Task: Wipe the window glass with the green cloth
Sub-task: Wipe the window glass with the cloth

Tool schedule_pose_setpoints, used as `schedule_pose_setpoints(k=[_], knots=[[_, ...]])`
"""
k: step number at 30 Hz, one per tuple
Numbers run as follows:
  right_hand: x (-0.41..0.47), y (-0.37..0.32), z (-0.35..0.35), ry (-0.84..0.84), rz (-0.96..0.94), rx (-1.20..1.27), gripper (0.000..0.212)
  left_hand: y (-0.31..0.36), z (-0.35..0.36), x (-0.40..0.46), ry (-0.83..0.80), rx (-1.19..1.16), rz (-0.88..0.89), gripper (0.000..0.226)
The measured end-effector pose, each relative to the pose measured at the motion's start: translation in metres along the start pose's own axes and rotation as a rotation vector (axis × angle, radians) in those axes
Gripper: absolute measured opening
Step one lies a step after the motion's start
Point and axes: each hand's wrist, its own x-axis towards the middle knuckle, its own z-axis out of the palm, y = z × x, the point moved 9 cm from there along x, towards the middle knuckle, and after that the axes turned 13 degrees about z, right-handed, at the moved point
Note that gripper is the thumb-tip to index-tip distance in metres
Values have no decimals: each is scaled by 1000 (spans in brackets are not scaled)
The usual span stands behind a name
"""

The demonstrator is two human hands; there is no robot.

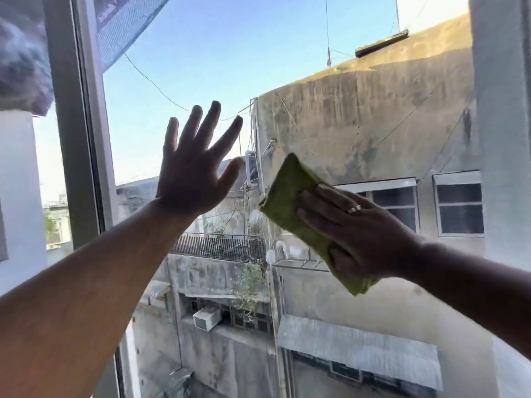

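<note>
The window glass (218,56) fills most of the view, with sky and grey buildings behind it. A folded green cloth (287,193) lies flat against the pane right of centre. My right hand (356,234), a ring on one finger, presses on the cloth with fingers spread flat over its lower half. My left hand (192,165) is raised at centre left, palm toward the glass, fingers apart and holding nothing. Whether the left palm touches the pane I cannot tell.
A grey vertical window frame (77,139) stands at the left, with another pane beyond it. A mesh screen corner (120,27) hangs at the upper left. A pale frame or wall (500,124) borders the right side.
</note>
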Motion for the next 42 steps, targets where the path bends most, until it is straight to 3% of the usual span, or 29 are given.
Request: schedule_pose_setpoints(k=[4,6,8,10,12,13,14,18,21,23,26,28,29,30,33,36,38,42], knots=[[14,84,-19,124,477,92,63,-2,0,-1,69,10,4,64],[37,74,-24,192,597,90,63,-3,0,0,98,9,10,64],[50,21,-13,193,486,79,67,-5,-1,0,109,0,14,63],[36,-42,8,88,185,41,66,-7,-1,-1,117,1,18,63],[7,-54,15,-33,-61,-32,60,-5,-1,-1,112,4,21,64],[-2,-38,11,-51,-87,-48,59,-5,-1,-1,107,6,19,65],[-4,-12,4,-47,-28,-44,59,-4,-1,0,102,7,15,65],[24,94,-37,86,502,-15,65,-3,-2,0,101,12,1,63],[52,70,-33,143,680,21,73,-3,-3,0,103,-2,12,63],[54,13,-8,75,560,42,87,-3,-3,0,112,3,14,62],[16,-91,31,-31,5,-57,88,-2,-4,-1,131,19,12,59],[-12,-100,37,-79,-270,-108,79,-2,-4,-1,129,14,14,59],[-11,-83,35,-73,-281,-149,77,-1,-3,-1,131,14,14,59],[-3,-56,29,-38,-205,-181,72,-1,-3,-1,135,18,13,59],[35,34,-7,121,278,-136,60,-2,-2,-1,134,23,8,58],[52,29,-15,244,556,-34,62,-4,-2,0,150,17,6,55],[52,-37,7,191,375,2,73,-6,-3,-1,163,19,-7,53],[-28,-186,59,-106,-498,-125,72,-7,-4,2,140,-17,-10,54]])
